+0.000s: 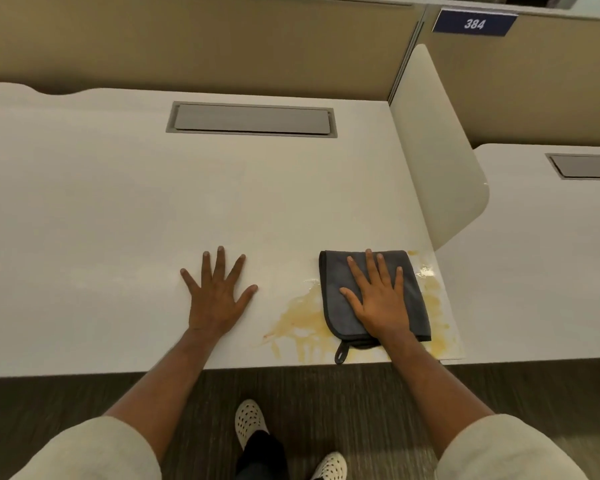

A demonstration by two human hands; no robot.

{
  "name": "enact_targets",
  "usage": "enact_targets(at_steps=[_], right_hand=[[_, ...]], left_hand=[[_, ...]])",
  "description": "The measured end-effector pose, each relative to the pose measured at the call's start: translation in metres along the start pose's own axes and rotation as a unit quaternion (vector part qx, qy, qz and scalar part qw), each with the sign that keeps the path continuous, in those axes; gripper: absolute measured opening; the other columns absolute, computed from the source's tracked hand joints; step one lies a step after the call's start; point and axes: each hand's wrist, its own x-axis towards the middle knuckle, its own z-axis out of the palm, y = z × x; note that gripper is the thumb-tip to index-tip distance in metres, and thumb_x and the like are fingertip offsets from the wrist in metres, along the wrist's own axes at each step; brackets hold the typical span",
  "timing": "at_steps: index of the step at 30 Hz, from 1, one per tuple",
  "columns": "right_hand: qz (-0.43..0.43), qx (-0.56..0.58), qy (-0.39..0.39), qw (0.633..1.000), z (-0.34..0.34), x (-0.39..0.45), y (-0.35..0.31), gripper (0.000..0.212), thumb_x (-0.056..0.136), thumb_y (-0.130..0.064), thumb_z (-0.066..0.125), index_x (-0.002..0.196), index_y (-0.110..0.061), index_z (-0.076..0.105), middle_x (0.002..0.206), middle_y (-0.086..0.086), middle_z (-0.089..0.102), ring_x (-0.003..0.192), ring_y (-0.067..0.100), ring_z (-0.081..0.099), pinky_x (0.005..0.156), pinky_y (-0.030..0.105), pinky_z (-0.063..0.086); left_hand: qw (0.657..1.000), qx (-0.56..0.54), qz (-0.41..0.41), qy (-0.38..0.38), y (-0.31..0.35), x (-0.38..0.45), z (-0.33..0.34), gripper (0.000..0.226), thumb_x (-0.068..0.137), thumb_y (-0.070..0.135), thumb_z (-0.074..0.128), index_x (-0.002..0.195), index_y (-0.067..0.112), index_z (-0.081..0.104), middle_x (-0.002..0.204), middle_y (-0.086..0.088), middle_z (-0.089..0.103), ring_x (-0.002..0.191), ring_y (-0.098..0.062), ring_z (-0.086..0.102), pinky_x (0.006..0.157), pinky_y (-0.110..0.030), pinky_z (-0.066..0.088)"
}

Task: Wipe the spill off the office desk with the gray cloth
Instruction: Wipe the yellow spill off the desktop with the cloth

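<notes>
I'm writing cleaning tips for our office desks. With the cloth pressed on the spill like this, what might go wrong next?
1. The yellowish spill reaches the desk front edge, so a stroke toward the person may push liquid onto the carpet.
2. Spill shows on both sides of the gray cloth under the right hand; one pass would probably smear it.
3. The left hand rests flat near the spill and could get wet.

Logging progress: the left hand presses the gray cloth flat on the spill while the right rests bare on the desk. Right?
Hands are swapped. The head view shows the right hand pressing the cloth flat on the spill; the left hand rests bare on the desk.
</notes>
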Motion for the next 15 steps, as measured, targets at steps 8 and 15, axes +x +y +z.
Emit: enact_targets(at_steps=[8, 15], right_hand=[[-0.003, 0.003, 0.002, 1.0, 0.004, 0.0, 0.003, 0.072, 0.099, -0.07, 0.011, 0.162, -0.037, -0.004, 0.172, 0.004, -0.008, 0.158, 0.028, -0.007, 0.124, 0.064, -0.001], [-0.003, 0.0, 0.017, 1.0, 0.008, 0.001, 0.002, 0.078, 0.099, -0.069, 0.01, 0.163, -0.028, 0.0, 0.172, 0.008, -0.004, 0.158, 0.029, -0.005, 0.124, 0.064, 0.0]], left_hand=[[0.999, -0.01, -0.002, 0.043, -0.001, 0.0, 0.012, 0.076, 0.093, 0.077, 0.012, 0.161, 0.042, 0.01, 0.172, -0.001, 0.0, 0.158, -0.029, -0.003, 0.118, -0.072, 0.0], [0.998, -0.033, -0.018, 0.054, -0.002, 0.002, 0.014, 0.076, 0.091, 0.079, 0.017, 0.159, 0.046, 0.012, 0.172, 0.006, -0.002, 0.158, -0.021, -0.007, 0.121, -0.067, -0.005]])
